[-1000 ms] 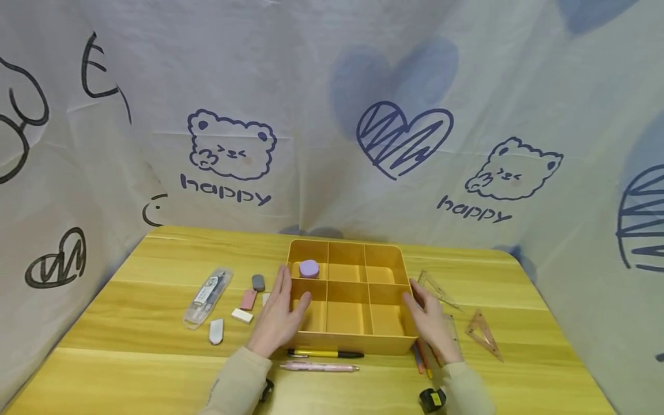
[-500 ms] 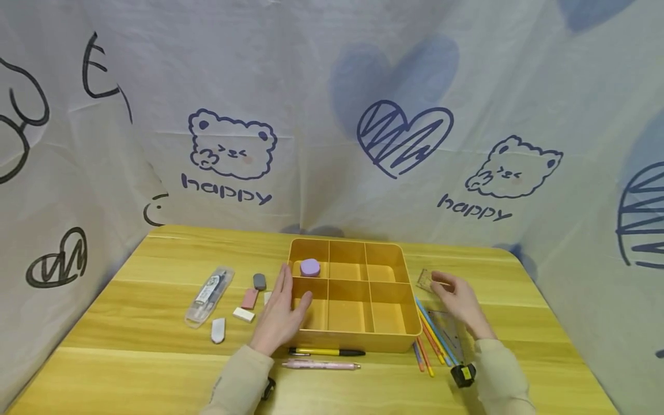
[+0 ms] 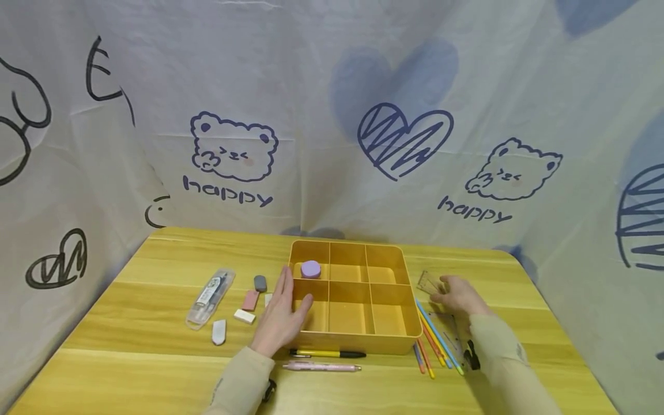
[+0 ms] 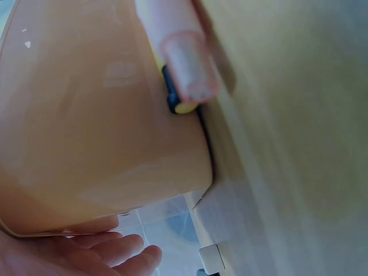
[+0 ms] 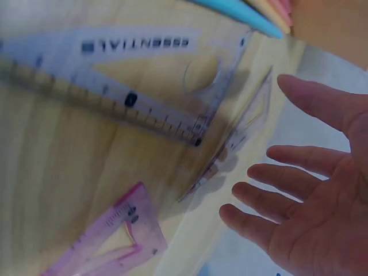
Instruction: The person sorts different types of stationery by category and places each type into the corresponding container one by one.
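A yellow compartment box point(image 3: 358, 344) stands mid-table with a purple round-edged object point(image 3: 310, 268) in its back left compartment. At its left wall, my left hand point(image 3: 280, 317) holds on, thumb over the rim and fingers along the outside. Those fingers point(image 4: 118, 248) are loosely extended in the left wrist view. My right hand point(image 3: 459, 294) hovers right of the box beside a small clear set square point(image 3: 425, 281). Seen from the right wrist, this hand point(image 5: 313, 184) is empty, its fingers spread toward that set square point(image 5: 244, 129).
A larger clear set square point(image 5: 138, 43) and a pink one point(image 5: 146, 230) lie nearby. Several coloured pencils point(image 3: 438, 340) lie along the box's right side. Two pens, one yellow-black point(image 3: 327, 354), one pink point(image 3: 321, 366), lie in front. Several erasers point(image 3: 219, 332) and a clear case point(image 3: 210, 300) lie left.
My right hand has left the box's right side and moved right to the small set square, uncovering the pencils. My left hand stays at the box's left wall.
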Tool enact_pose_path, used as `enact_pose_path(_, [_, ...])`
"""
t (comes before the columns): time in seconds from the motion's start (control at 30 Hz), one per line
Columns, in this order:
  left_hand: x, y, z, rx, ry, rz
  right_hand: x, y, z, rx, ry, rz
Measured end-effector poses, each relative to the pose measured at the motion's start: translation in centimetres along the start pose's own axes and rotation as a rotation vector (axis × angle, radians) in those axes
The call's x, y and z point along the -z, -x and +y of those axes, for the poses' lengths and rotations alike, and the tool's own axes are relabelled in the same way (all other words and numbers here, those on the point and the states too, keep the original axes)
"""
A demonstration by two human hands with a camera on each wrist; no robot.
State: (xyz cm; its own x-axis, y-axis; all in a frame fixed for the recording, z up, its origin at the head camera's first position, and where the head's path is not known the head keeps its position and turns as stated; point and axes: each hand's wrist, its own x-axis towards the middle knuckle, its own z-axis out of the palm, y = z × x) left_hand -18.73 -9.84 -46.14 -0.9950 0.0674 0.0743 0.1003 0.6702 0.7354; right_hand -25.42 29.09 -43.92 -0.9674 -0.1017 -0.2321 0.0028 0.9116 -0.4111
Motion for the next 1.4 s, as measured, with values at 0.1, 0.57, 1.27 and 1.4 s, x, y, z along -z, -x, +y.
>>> enact_pose_path(0.1, [0.1, 0.0, 0.0, -0.001, -0.001, 0.002, -0.1, -0.6, -0.1, 0.000, 0.021, -0.006])
enact_pose_path(0.57, [-0.2, 0.3, -0.1, -0.008, -0.005, 0.013, -0.8, -2.5, -1.1, 0.066, 0.260, -0.014])
enact_pose_path(1.27, [-0.1, 0.1, -0.1, 0.008, 0.018, 0.014, -1.7, -2.0, -2.1, 0.213, 0.424, -0.055])
enact_pose_path(1.4, [-0.1, 0.1, -0.2, 0.004, 0.014, 0.015, -1.8, -2.1, -2.0, 0.223, 0.459, -0.046])
